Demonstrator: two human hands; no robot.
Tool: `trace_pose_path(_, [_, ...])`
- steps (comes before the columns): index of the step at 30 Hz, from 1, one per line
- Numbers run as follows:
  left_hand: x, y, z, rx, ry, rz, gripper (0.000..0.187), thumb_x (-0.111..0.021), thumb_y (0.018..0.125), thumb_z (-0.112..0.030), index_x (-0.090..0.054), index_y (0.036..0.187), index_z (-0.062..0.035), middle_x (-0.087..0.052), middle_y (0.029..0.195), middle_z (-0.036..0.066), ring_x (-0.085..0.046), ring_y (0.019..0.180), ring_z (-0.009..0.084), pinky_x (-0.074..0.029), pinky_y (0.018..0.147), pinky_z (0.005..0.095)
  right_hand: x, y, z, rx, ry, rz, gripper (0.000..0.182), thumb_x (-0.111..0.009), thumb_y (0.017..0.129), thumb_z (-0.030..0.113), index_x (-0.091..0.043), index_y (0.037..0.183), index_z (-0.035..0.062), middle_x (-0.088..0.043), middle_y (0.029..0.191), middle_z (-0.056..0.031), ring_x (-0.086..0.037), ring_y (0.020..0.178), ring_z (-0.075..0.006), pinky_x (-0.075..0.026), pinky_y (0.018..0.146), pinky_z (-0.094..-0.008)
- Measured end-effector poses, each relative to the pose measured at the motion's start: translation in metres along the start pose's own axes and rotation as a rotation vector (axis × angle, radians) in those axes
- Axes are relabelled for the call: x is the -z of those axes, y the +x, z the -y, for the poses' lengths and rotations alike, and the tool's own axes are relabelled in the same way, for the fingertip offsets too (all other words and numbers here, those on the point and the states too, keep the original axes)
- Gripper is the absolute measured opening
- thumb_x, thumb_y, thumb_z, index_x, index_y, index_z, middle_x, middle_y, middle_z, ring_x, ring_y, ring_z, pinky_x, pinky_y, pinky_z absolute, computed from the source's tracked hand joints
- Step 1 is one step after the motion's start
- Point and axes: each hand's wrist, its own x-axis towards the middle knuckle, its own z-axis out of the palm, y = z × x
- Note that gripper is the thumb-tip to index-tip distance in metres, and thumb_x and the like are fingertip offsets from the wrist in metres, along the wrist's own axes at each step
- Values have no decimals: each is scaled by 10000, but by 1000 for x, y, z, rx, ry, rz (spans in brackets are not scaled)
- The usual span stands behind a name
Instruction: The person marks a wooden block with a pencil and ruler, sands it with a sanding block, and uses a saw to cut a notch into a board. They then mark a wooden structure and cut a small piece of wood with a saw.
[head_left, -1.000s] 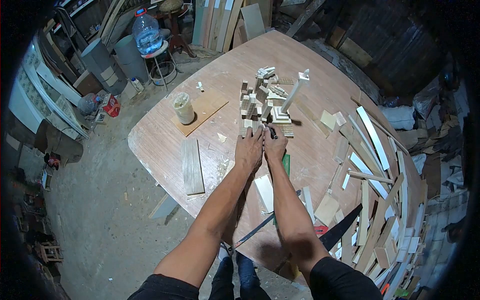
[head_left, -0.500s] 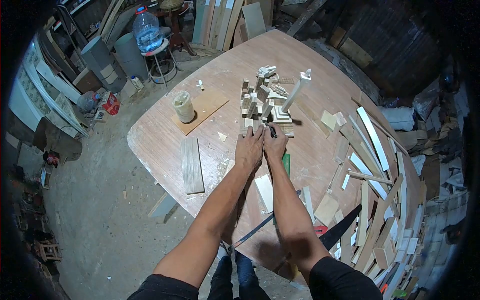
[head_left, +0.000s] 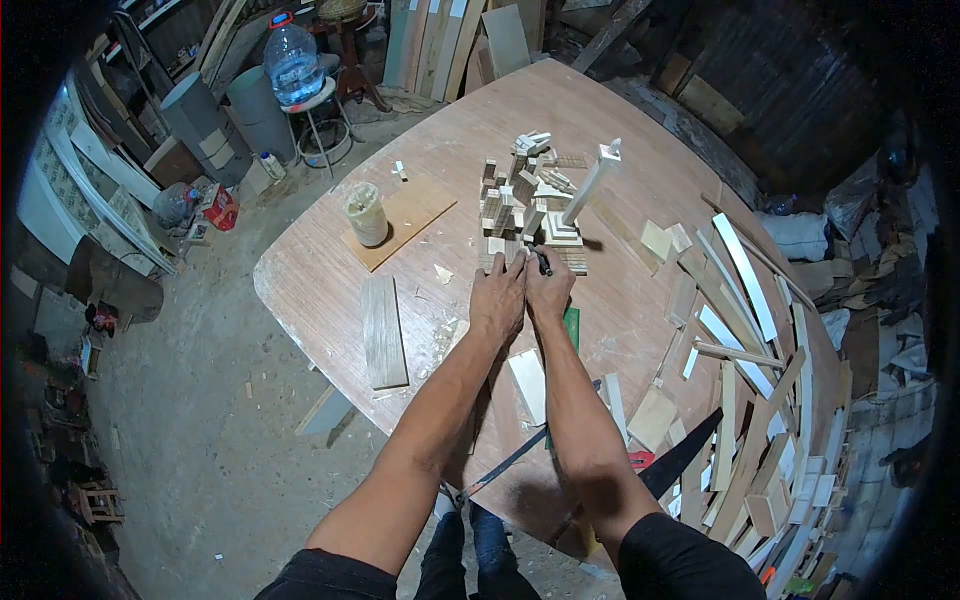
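Observation:
A wooden model of small blocks (head_left: 522, 195) stands on the table, with a tall pale tower (head_left: 593, 182) on a stepped base at its right. At the model's near edge, my left hand (head_left: 497, 297) has its fingers bent and closed on something too small to make out. Close beside it, my right hand (head_left: 549, 290) is closed round a dark, pen-like object (head_left: 544, 263). The fingertips of both hands nearly meet, and the hands hide part of the model's near side.
On the wooden table (head_left: 310, 270), a jar (head_left: 367, 215) stands on a brown board (head_left: 415, 215). A grey plank (head_left: 384, 333) lies at left. Wood strips (head_left: 745, 280), a saw blade (head_left: 685, 455) and a white block (head_left: 529, 385) lie right and near. A water bottle (head_left: 293, 65) is on a stool.

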Motion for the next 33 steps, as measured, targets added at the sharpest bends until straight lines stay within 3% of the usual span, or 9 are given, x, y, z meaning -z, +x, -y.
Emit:
trace_pose_path(5, [0, -1, -1, 8, -21, -25, 546, -515, 956, -228, -435, 1484, -115, -404, 1537, 16, -434, 1348, 287, -477, 964, 457, 0, -3, -9, 92, -5, -58, 221, -673, 881, 148, -700, 1018, -23, -709, 807, -159, -676, 688, -224, -535, 676, -349])
trace_pose_path(8, [-16, 1, 0, 1, -43, -153, 566, -579, 919, -261, -470, 1447, -91, -442, 1508, 34, -470, 1273, 302, -507, 904, 475, 19, -27, -9, -136, 229, -84, 169, -614, 972, 140, -647, 1081, 15, -607, 719, -31, -567, 582, -85, -480, 475, -252])
trace_pose_path(11, [-11, 0, -1, 3, -75, -168, 563, -591, 925, -279, -468, 1436, -80, -460, 1489, 54, -477, 1265, 313, -510, 899, 485, 57, -50, 28, -315, 284, -35, 177, -611, 959, 115, -640, 1068, -21, -639, 757, -80, -609, 623, -120, -527, 530, -298])
trace_pose_path(21, [-4, -10, -11, 13, -115, -265, 505, -610, 926, -289, -502, 1376, -87, -506, 1394, 95, -500, 1201, 339, -505, 848, 484, 154, -81, 61, -361, 217, -66, 195, -583, 967, 88, -631, 1116, -28, -637, 807, -65, -618, 669, -111, -535, 570, -280])
trace_pose_path(23, [7, -11, -15, 65, -196, -251, 421, -609, 930, -290, -571, 1302, -95, -542, 1312, 105, -520, 1145, 333, -494, 814, 480, 180, -89, 35, -373, 119, -7, 241, -577, 946, 57, -630, 1161, -36, -665, 875, -132, -662, 760, -187, -543, 683, -330])
trace_pose_path(25, [7, -5, -18, 101, -246, -287, 362, -614, 928, -298, -621, 1216, -79, -576, 1220, 108, -539, 1108, 323, -491, 809, 481, 203, -94, 21, 29, -172, -14, 296, -582, 905, 19, -632, 1189, -46, -674, 940, -202, -676, 846, -299, -530, 794, -372])
trace_pose_path(26, [6, 0, -19, 135, -302, -325, 321, -619, 925, -305, -671, 1130, -63, -609, 1129, 111, -559, 1071, 314, -487, 803, 482, 214, -102, 13, -87, -207, 24, 346, -599, 866, 5, -631, 1204, -58, -653, 1048, -242, -643, 967, -383, -512, 872, -404])
trace_pose_path(30, [-8, 31, -28, 341, -297, -341, 234, -655, 898, -272, -735, 942, -56, -662, 941, 140, -619, 920, 321, -490, 802, 487, 251, -114, -6, -197, -438, 290, 412, -651, 848, 80, -610, 1231, -67, -584, 1216, -246, -573, 1131, -409, -466, 980, -452])
trace_pose_path(33, [-26, 56, -28, 518, -450, -218, 193, -700, 854, -233, -732, 934, -61, -664, 1009, 161, -616, 1071, 363, -498, 908, 517, 259, -119, -22, -158, -479, 425, 497, -700, 828, 125, -588, 1278, -55, -596, 1197, -257, -570, 1148, -398, -449, 1001, -445])
